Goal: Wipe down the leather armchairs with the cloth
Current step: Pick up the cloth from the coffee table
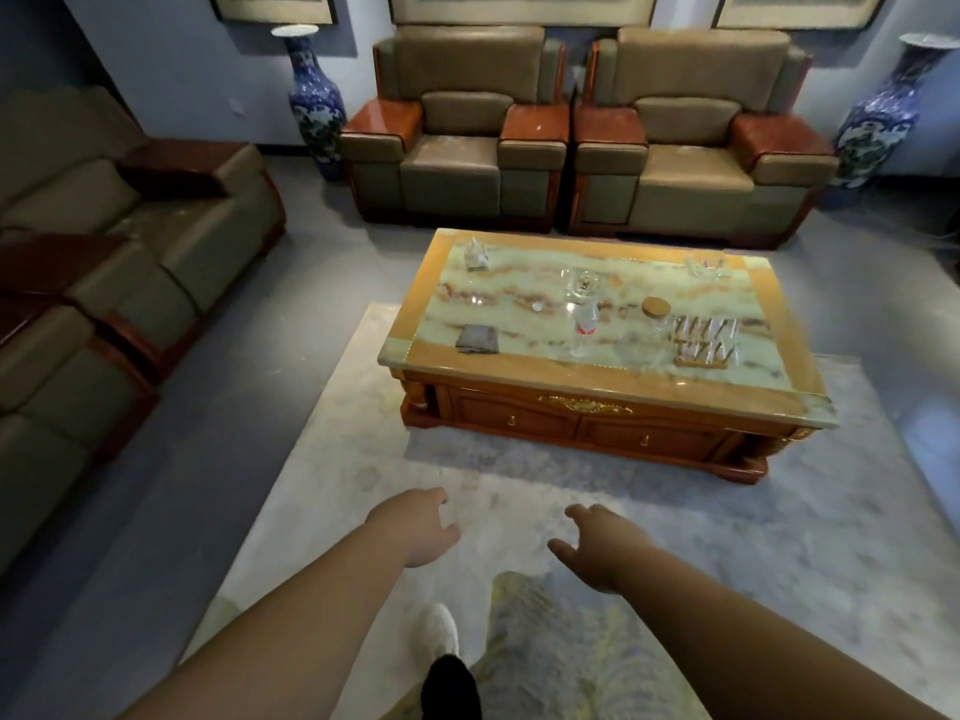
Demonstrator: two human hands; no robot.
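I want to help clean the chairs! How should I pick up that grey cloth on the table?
The grey cloth lies folded flat near the table's front-left corner, clear of the glasses. Probably best to come from the near, left side and pinch its front edge from above, so your arm never crosses the glassware. Both hands, left and right, are free.

Both hands reach forward over a pale rug point(332, 459), empty with fingers loosely spread: the left hand point(421, 527) and the right hand point(597, 543) apart from each other. Ahead stands the bench point(587, 376) with a folded grey cloth point(478, 339) near its left end, well apart from glassware and a plastic bottle point(584, 324). Beyond it two leather armchairs, the left armchair point(457, 132) and the right armchair point(696, 142), sit side by side against the wall between two blue-and-white vases, one vase point(311, 96) left
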